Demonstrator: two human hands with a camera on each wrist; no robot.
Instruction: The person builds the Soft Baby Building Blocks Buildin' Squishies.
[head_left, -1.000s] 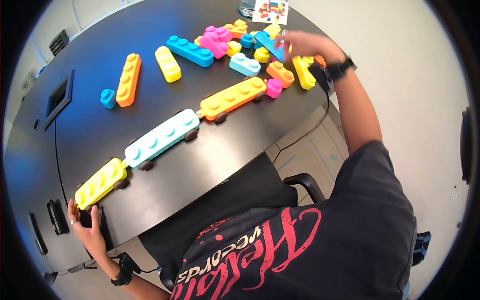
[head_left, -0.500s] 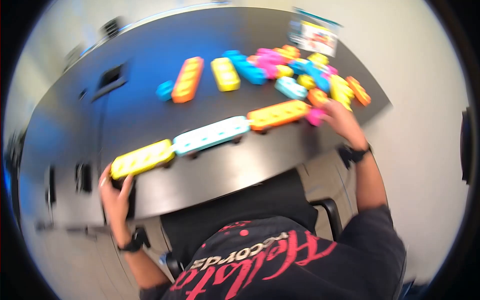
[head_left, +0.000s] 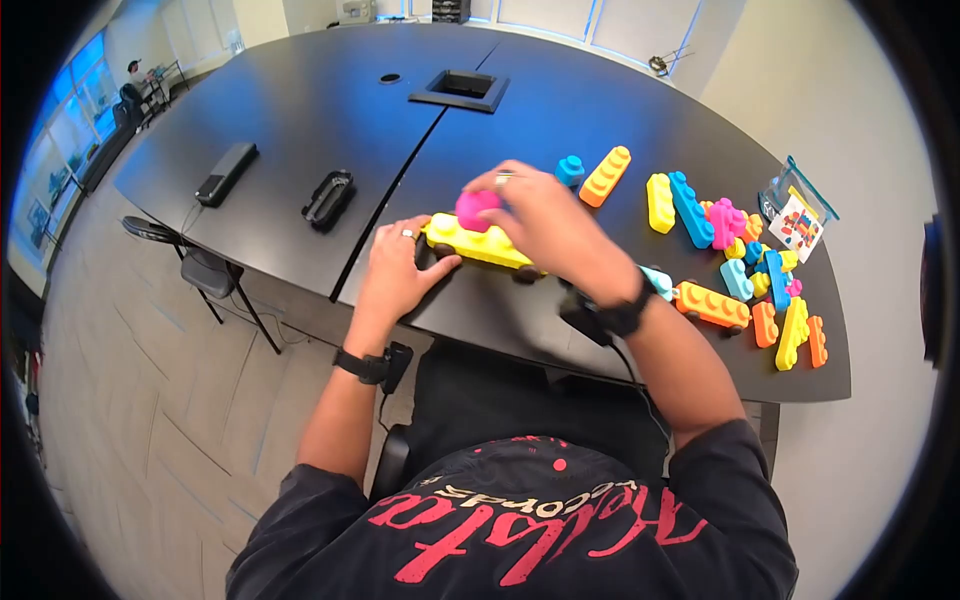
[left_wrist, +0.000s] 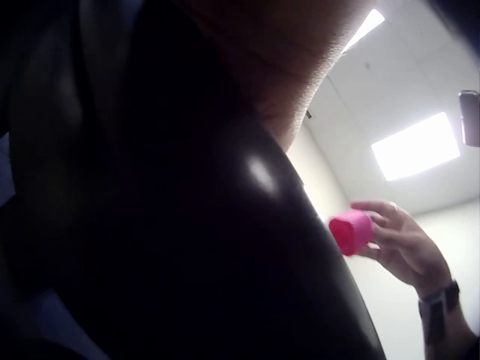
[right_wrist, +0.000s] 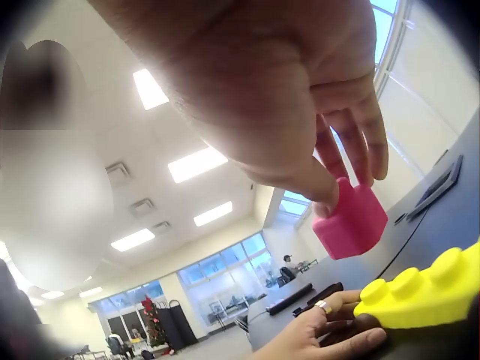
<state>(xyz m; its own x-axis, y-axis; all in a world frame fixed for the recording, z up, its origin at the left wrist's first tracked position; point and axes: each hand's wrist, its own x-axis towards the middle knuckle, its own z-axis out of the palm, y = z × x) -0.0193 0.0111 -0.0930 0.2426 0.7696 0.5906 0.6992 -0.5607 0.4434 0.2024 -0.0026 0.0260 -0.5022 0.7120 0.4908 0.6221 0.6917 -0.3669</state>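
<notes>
In the head view my right hand (head_left: 548, 218) pinches a pink block (head_left: 477, 209) over the left part of the yellow wheeled block (head_left: 480, 245). A gap separates the pink block (right_wrist: 350, 225) from the studs of the yellow block (right_wrist: 427, 294) in the right wrist view. My left hand (head_left: 395, 278) holds the yellow block's left end between thumb and fingers. To the right, a light-blue wheeled block (head_left: 657, 283), mostly hidden by my right forearm, stands beside an orange wheeled block (head_left: 711, 303).
Loose blocks, among them a yellow one (head_left: 660, 203) and a long blue one (head_left: 692, 210), lie at the right beside a clear bag with a picture card (head_left: 797, 226). A black case (head_left: 328, 201) and a dark device (head_left: 228, 174) lie at the left.
My right hand has gone from the loose blocks at the right, by way of the row's right end, to the yellow wheeled block, bringing the pink block along. The head view has swung left.
</notes>
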